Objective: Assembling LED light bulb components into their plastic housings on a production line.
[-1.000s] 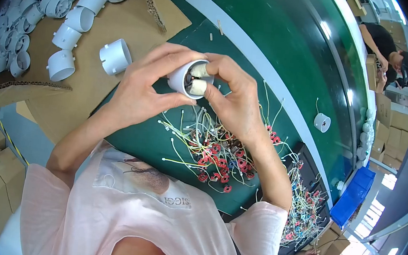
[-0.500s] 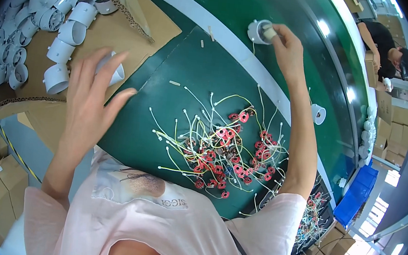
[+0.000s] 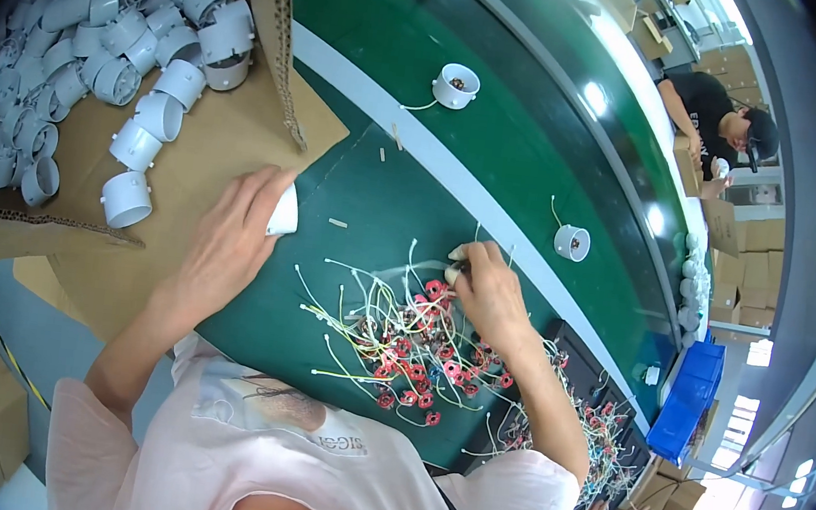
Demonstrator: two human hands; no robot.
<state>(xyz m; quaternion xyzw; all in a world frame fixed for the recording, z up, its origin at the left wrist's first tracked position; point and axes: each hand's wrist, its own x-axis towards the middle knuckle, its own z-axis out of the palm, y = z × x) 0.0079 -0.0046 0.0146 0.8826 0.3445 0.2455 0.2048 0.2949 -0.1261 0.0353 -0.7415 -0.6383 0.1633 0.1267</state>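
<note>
My left hand [image 3: 231,243] is closed round a short white plastic cylinder housing [image 3: 284,212], at the edge of the cardboard by the green table. The palm and fingers hide most of the housing. At the far edge of a pile of small red wired motor coils [image 3: 408,341], my right hand [image 3: 492,293] pinches one dark coil part between thumb and fingertips. Blur and the fingers partly hide that coil. White and yellow leads with small connectors spread out from the pile.
A carton [image 3: 280,49] of white housings stands at the left, with several more lined up on its flap. Beyond the pale rail, a green belt [image 3: 520,157] carries housings with coils inside. A blue bin [image 3: 688,400] and a black tray of coils are at the right. A co-worker [image 3: 710,118] sits across.
My right hand has let go of the housing on the belt and come back to the coil pile, pinching a coil. My left hand, open before, has closed on a white housing.
</note>
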